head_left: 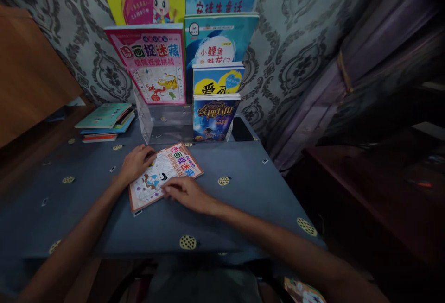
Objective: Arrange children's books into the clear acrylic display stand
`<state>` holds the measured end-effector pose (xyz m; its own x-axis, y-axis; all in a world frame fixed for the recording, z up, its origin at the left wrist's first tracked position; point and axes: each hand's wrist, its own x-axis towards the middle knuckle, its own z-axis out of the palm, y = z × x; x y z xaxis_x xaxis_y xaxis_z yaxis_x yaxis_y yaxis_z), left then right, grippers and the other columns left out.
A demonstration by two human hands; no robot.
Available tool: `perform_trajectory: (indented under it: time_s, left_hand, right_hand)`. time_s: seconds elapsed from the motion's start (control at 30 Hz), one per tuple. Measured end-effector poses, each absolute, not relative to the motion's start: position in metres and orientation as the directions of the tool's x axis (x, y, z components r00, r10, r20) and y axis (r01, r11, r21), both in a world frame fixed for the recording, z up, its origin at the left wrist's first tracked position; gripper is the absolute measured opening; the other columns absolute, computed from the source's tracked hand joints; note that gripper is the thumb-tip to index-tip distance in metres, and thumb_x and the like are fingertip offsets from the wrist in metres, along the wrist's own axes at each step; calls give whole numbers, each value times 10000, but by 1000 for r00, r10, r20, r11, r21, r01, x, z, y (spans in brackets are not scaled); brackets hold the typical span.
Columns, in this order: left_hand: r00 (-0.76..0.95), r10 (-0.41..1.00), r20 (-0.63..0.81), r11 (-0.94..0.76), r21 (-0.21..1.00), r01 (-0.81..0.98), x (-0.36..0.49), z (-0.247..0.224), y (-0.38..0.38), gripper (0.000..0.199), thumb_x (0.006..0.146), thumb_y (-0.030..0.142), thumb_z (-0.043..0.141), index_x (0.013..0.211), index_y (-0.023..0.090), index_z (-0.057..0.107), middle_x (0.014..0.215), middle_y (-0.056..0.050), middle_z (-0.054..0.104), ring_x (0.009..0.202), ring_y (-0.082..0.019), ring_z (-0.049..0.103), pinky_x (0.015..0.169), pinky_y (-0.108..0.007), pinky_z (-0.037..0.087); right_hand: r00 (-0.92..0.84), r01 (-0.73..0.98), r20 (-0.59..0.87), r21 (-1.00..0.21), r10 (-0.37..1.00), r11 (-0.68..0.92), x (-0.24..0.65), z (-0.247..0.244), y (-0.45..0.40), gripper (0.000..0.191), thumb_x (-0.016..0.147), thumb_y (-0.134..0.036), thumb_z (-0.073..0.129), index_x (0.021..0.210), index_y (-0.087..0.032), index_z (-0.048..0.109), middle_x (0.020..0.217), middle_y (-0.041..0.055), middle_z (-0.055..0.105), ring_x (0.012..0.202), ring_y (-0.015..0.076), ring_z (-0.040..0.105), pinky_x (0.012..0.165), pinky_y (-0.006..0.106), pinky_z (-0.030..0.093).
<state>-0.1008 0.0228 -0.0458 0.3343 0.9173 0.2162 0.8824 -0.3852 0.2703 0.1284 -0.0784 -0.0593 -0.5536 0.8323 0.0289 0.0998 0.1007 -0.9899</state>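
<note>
A picture book (162, 173) with an orange-red border lies face up and slanted on the table, its cover showing a cartoon figure and colourful Chinese characters. At its upper left edge is my left hand (138, 163), fingers bent over the border and resting on the cover. My right hand (187, 193) is at the opposite, lower right edge, its curled fingers pressed together on the book. Both thumbs are partly hidden. Behind the book stands a clear display rack (167, 129), with a pink picture book (155, 69) in its left column.
In the rack's right column stand several books, the lowest a dark blue book (213, 120). A stack of books (106, 120) lies at the back left. Beside the rack's right side rests a dark flat object (242, 129). A patterned cloth (243, 219) covers the table; a purple curtain (320, 80) hangs right.
</note>
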Motion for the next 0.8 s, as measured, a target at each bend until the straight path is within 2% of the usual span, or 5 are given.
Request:
perform_trajectory:
  time_s: [0.07, 0.13, 0.33, 0.57, 0.8]
  left_hand:
    - [385, 887, 253, -434, 176, 884, -96, -47, 16, 385, 960, 411, 406, 1112, 199, 689, 1073, -124, 674, 1027, -291, 607, 890, -406, 485]
    - [428, 862, 273, -474, 134, 870, -89, -50, 7, 384, 974, 370, 393, 1155, 188, 679, 1112, -138, 674, 1039, -299, 607, 908, -438, 492]
    - [463, 831, 310, -533, 202, 822, -77, -67, -12, 434, 997, 379, 403, 1310, 175, 623, 1376, -173, 640, 1266, -313, 589, 1071, -493, 454]
    - [331, 905, 267, -391, 215, 895, -105, -80, -31, 543, 1008, 461, 382, 1447, 186, 543, 1557, -161, 508, 1480, -336, 422, 1193, -585, 314]
    - [272, 933, 238, -321, 204, 925, -121, -84, -43, 624, 1011, 510, 333, 1484, 144, 514, 1581, -172, 468, 1506, -340, 382, 1210, -585, 300]
  right_hand:
    - [-494, 342, 216, -842, 842, 417, 124, -52, -58, 286, 992, -219, 509, 1201, -168, 698, 1188, 130, 740, 1141, 252, 667, 1031, 441, 494]
    - [-508, 497, 288, -671, 812, 550, 118, -47, -37, 396, 971, -124, 470, 1331, -147, 633, 1382, 162, 655, 1325, 276, 572, 1150, 460, 413]
    - [-541, 725, 127, -430, 831, 538, 108, -50, 2, 485, 1016, -133, 395, 1481, -13, 470, 1559, 245, 471, 1507, 303, 385, 1270, 506, 218]
    - [-453, 777, 156, -414, 878, 474, 118, -63, 7, 638, 1019, -420, 503, 1524, -37, 430, 1607, 241, 396, 1552, 302, 297, 1284, 488, 167]
    - [-445, 770, 152, -439, 882, 464, 139, -74, -1, 617, 1020, -404, 508, 1518, -47, 438, 1636, 231, 351, 1573, 302, 235, 1264, 508, 216]
